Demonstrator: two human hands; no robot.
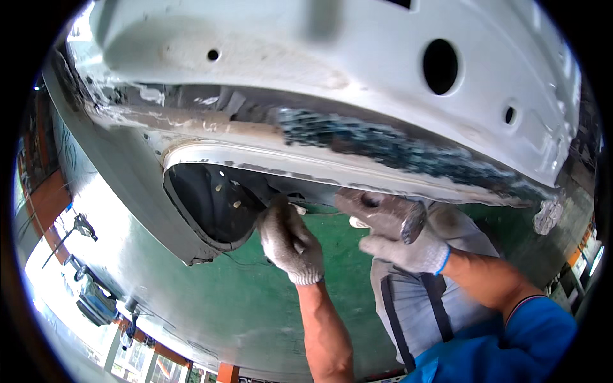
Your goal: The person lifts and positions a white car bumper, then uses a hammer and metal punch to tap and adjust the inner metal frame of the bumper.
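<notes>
1. Hammer [383, 212], brown-headed: beside the lower edge of a white vehicle body panel [332, 57]; right hand [408, 250], gloved, fingers wrapped around it; handle hidden.
2. Left hand [290, 246], gloved: fingers curled narrow near the panel's dark opening [214, 201]; grip contents cannot be told.
3. Step, apparently: hammer work along the edge; next move calls for left fingers clear.

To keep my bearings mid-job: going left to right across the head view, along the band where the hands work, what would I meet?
Rounded dark opening → gloved left hand → hammer head → crumpled pale material. The right hand overlaps the hammer head, so it's unplaced.
</notes>
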